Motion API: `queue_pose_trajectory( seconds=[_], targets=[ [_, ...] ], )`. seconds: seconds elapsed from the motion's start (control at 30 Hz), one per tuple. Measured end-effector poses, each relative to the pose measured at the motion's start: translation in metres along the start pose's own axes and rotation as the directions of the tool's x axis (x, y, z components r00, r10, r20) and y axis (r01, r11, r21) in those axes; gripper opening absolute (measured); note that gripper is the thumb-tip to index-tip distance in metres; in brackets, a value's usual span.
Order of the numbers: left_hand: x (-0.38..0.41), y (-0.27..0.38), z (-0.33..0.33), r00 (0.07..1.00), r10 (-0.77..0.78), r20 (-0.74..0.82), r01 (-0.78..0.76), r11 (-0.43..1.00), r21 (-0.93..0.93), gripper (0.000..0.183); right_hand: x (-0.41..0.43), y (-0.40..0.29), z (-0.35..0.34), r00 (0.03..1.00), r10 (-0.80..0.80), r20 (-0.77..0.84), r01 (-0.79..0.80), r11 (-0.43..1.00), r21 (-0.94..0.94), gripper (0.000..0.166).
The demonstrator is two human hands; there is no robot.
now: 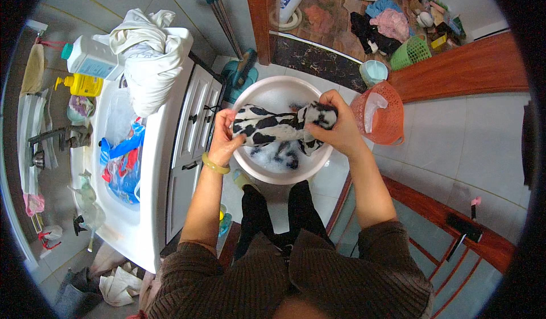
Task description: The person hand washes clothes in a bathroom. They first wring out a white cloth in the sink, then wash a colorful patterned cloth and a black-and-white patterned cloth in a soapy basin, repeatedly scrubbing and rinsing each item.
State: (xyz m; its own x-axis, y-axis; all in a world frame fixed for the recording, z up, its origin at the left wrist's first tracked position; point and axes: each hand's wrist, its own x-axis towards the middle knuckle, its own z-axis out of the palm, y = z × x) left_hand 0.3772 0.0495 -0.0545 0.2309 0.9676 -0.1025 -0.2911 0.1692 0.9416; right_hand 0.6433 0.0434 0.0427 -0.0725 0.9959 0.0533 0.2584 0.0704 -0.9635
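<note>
A white garment with black cow-like patches is stretched between my two hands, above a pale round basin. My left hand, with a yellowish bangle on the wrist, grips the cloth's left end. Bunched fabric at the right end is held in my right hand. Below it, sudsy water fills the basin, and more dark-patterned cloth lies partly sunk in the foam.
To the left, a white sink holds blue and red clothing; a white cloth bundle sits on its rim. An orange plastic basket stands right of the basin. Past the doorway lie heaped clothes and a green basket.
</note>
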Motion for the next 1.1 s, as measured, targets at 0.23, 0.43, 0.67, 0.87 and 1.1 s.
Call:
queue_pose_trajectory(
  seconds=[0.23, 0.43, 0.67, 0.87, 1.1],
  targets=[
    [-0.003, 0.037, 0.017, 0.835, -0.335, 0.436, -0.049, 0.745, 0.665, 0.098, -0.002, -0.032, -0.005, 0.935, -0.32, 0.151, 0.338, 0.934, -0.114, 0.028],
    [0.002, 0.046, -0.005, 0.907, -0.226, 0.356, -0.177, 0.561, 0.808, 0.041, -0.013, -0.007, -0.026, 0.996, 0.051, -0.068, -0.048, 0.998, 0.042, 0.016],
    [0.017, 0.045, -0.028, 0.902, 0.249, 0.353, -0.411, 0.238, 0.88, 0.027, 0.004, -0.018, -0.014, 0.999, 0.044, 0.013, -0.046, 0.959, 0.278, 0.013],
    [0.012, 0.063, 0.008, 0.983, 0.143, -0.118, -0.104, 0.952, 0.289, 0.017, 0.026, -0.037, 0.007, 0.993, 0.117, -0.025, -0.026, 0.414, 0.91, 0.023],
    [0.022, -0.01, 0.011, 0.936, 0.252, -0.247, -0.037, 0.766, 0.642, 0.023, 0.017, 0.079, 0.039, 0.892, 0.083, -0.445, 0.065, 0.95, 0.307, 0.025]
  ],
)
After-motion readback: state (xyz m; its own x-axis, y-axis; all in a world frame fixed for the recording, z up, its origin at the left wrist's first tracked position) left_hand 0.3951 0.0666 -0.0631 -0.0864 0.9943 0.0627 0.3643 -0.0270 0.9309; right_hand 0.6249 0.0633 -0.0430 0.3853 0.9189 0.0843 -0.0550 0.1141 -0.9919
